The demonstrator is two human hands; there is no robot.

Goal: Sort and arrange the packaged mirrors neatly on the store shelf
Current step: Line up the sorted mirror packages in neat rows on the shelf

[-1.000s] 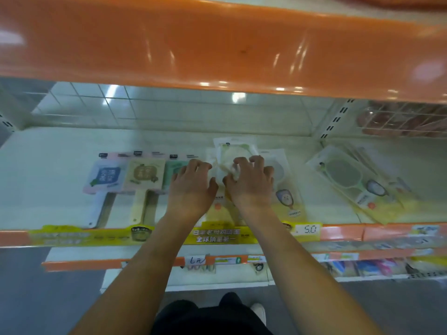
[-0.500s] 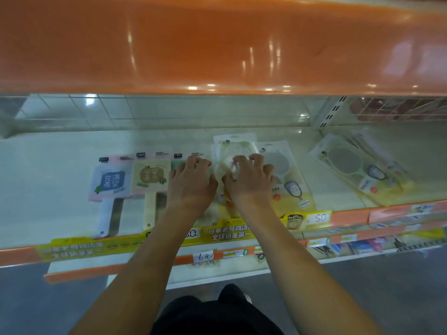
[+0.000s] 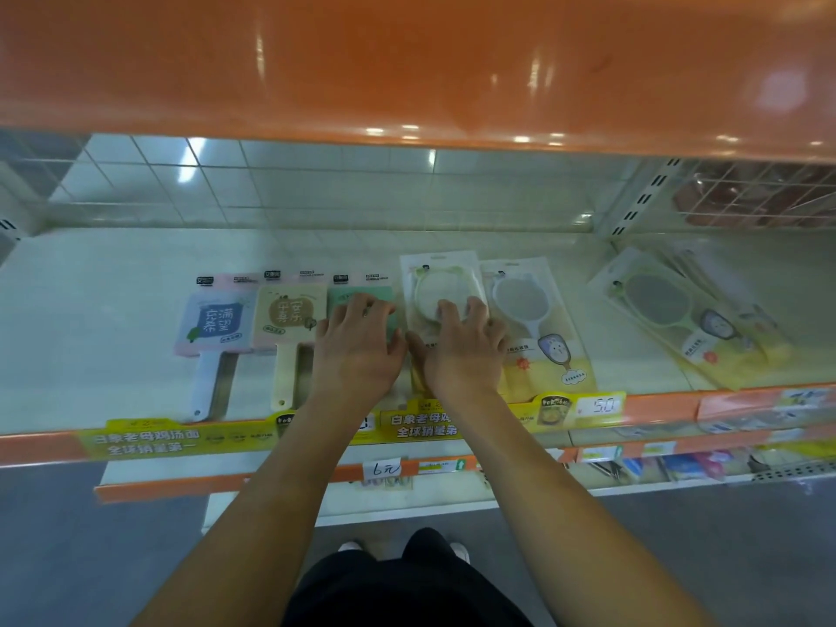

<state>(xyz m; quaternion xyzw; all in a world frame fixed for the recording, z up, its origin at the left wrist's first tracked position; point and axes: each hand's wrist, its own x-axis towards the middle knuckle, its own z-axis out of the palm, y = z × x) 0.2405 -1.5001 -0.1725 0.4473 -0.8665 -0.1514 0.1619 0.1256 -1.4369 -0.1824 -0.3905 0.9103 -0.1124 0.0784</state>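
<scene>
While left hand (image 3: 357, 350) lies flat on green mirror (image 3: 362, 294), right hand (image 3: 461, 350) spread on round mirror pack (image 3: 441, 282), tag (image 3: 604, 405) "5.0".

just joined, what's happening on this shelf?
A person is tidying packaged hand mirrors lying flat on a white store shelf. The left hand rests on a green square mirror, the third in a neat row with a pink one and a cream one. The right hand presses curled fingers on a round mirror pack that overlaps a second round pack. Another pile of packs lies skewed farther right, not yet straightened.
</scene>
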